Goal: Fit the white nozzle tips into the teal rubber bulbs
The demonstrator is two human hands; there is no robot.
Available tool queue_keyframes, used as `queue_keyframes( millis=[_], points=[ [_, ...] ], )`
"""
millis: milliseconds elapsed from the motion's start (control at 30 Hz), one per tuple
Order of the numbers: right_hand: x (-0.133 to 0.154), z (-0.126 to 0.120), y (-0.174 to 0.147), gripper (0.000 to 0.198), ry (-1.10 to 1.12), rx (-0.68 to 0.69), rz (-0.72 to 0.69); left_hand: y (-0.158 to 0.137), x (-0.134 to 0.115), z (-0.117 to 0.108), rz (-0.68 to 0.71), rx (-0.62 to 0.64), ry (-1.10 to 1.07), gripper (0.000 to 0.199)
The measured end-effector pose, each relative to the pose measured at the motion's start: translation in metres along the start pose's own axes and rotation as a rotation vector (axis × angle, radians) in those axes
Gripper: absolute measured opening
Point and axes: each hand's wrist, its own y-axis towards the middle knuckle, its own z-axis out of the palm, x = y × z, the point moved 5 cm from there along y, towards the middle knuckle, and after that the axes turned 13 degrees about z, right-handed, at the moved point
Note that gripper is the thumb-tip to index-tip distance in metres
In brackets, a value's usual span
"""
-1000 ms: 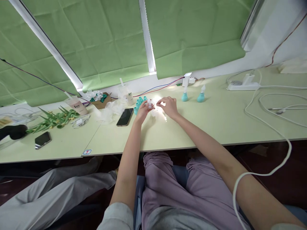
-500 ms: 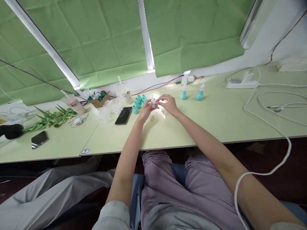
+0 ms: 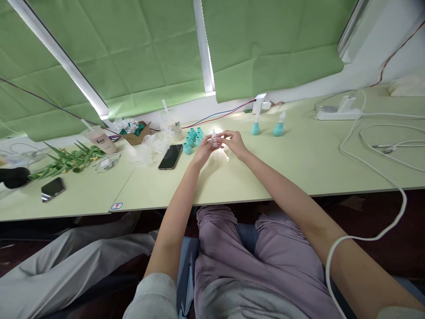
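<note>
Held a small clear pointed piece [image 3: 214, 138] upright, tip upward, between the narrowed fingers and thumb of the left hand [image 3: 203, 154], above the table [image 3: 252, 181]. Had the right hand [image 3: 234, 144] at the same piece from the other side, with fingertips drawn close together and seemingly touching it; could not tell from this view whether gripping it or merely resting against it. Could make out no teal beneath the piece, though partly covered by the fingers; judged this one unfinished for that reason. Judged two as likely done: a teal bulb [image 3: 255, 129] with a clear tip to the right of the fingers, in front of a white box [image 3: 258, 103], and a second bulb [image 3: 278, 130] with a tip farther right, both upright and well apart from the hands. Judged as left to do a cluster of open-mouthed bulbs [image 3: 187, 148] without visible tips, just left of the fingers and partly hidden, so not surely counted. Could not identify small clear shapes [image 3: 226, 156] in the glare below the right fingertips. Saw a dark phone [image 3: 170, 157] left of the fingers, then crumpled film [image 3: 146, 153], and a cardboard box [image 3: 134, 139] beyond.
</note>
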Motion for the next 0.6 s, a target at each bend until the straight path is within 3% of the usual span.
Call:
queue_keyframes(
  millis=[200, 333, 600],
  points=[
    [-0.001, 0.002, 0.0, 0.032, 0.117, 0.128, 0.134, -0.002, 0.002, 0.003, -0.016, 0.011, -0.006, 0.01],
    [0.0, 0.001, -0.003, 0.032, 0.126, 0.133, 0.185, -0.002, 0.001, 0.004, -0.025, -0.016, 0.024, 0.011],
    [-0.002, -0.003, -0.003, 0.03, 0.074, 0.108, 0.205, -0.004, -0.007, 0.011, -0.046, 0.086, 0.072, 0.023]
  ],
)
